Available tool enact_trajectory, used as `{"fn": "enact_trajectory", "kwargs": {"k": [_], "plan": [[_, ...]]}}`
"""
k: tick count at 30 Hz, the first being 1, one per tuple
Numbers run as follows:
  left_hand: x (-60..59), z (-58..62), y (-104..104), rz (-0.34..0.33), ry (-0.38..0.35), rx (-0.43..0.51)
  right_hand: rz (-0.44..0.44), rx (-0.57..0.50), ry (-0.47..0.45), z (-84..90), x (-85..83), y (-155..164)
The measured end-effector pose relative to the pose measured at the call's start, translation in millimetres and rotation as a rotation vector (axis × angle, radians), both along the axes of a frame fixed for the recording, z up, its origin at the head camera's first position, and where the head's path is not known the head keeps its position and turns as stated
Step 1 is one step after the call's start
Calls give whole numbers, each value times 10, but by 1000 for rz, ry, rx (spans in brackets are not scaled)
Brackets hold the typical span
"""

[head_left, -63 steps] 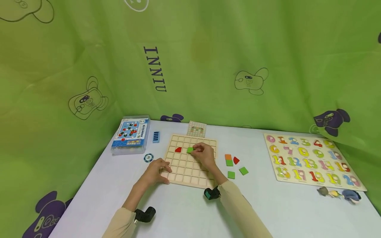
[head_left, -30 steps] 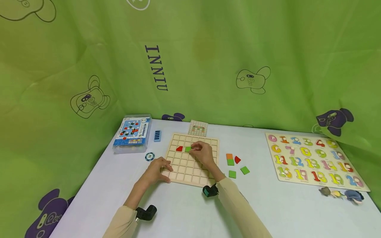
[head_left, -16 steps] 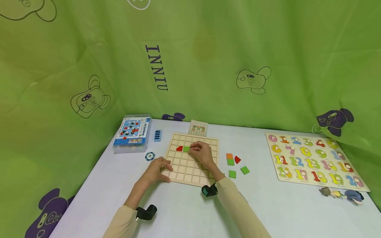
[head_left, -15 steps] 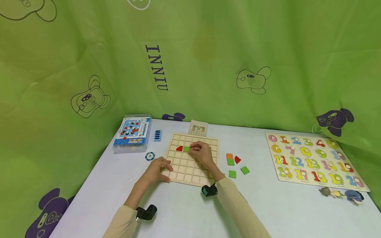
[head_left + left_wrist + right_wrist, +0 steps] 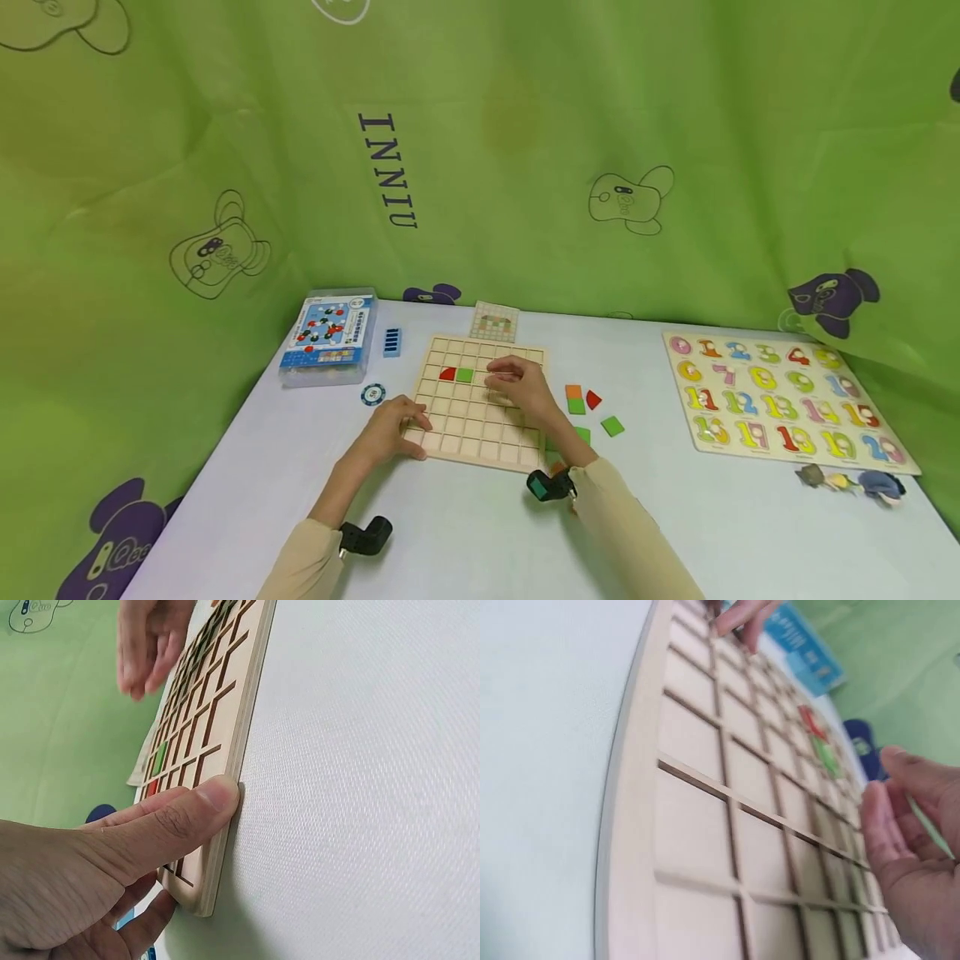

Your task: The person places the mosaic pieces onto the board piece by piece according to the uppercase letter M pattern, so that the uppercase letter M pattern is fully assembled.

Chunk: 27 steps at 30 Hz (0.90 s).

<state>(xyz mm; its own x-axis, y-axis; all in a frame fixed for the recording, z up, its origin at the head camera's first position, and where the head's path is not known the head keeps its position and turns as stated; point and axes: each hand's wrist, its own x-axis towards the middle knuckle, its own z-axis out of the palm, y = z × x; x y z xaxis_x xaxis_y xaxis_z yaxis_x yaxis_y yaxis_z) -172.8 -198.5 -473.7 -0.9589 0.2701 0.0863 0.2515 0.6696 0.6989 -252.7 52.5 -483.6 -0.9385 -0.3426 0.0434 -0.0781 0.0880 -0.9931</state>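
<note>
While the left hand (image 5: 390, 429) rests at the near left corner of the pale wooden grid board (image 5: 480, 433), its thumb (image 5: 202, 806) presses flat against the board's edge and its other fingers lie loosely curled over the corner squares, as the left wrist view shows. The board lies flat on the white table (image 5: 465, 533), and two pieces sit in its second row from the far edge: a red quarter-round tile (image 5: 447, 374) and, touching it on the right, a green square tile (image 5: 465, 375). The right hand (image 5: 521, 390) hovers over the middle right part of the board, just right of the green square tile and apart from it; its fingers are relaxed, slightly bent and close together, and hold nothing, which the right wrist view confirms, where the fingertips (image 5: 900, 795) hang above bare squares. Right of the board lie loose pieces on the table: an orange square tile (image 5: 573, 391) touching a second green square tile (image 5: 576, 406), a red rounded tile (image 5: 593, 399), and a tilted green square tile (image 5: 612, 426). A small pattern card (image 5: 495, 322) lies beyond the board's far edge. Farther left sit a clear plastic box with a blue printed lid (image 5: 328, 337), a small blue ribbed block (image 5: 392, 342) and a round blue-and-white chip (image 5: 372, 393). Well to the right lies a wooden number puzzle board with coloured numerals (image 5: 780, 400), with small animal figures (image 5: 851, 482) near its front corner.
</note>
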Motion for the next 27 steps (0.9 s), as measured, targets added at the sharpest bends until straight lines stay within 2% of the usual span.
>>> {"fn": "enact_trajectory", "kwargs": {"k": [6, 13, 15, 20, 23, 27], "plan": [[22, 21, -11, 20, -19, -4, 17, 14, -37, 107, 194, 352], [29, 8, -31, 25, -34, -13, 57, -14, -79, 125, 554, 718], [22, 5, -34, 24, -36, -13, 61, 7, -75, 108, 655, 820], [-1, -6, -26, 19, -37, -18, 108, 103, 22, 13, 885, 1100], [-3, -9, -14, 18, -36, -15, 136, 121, 96, -58, 1022, 1263], [-5, -10, 0, 16, -41, -7, 130, 149, 151, -153, 1196, 1432]]}}
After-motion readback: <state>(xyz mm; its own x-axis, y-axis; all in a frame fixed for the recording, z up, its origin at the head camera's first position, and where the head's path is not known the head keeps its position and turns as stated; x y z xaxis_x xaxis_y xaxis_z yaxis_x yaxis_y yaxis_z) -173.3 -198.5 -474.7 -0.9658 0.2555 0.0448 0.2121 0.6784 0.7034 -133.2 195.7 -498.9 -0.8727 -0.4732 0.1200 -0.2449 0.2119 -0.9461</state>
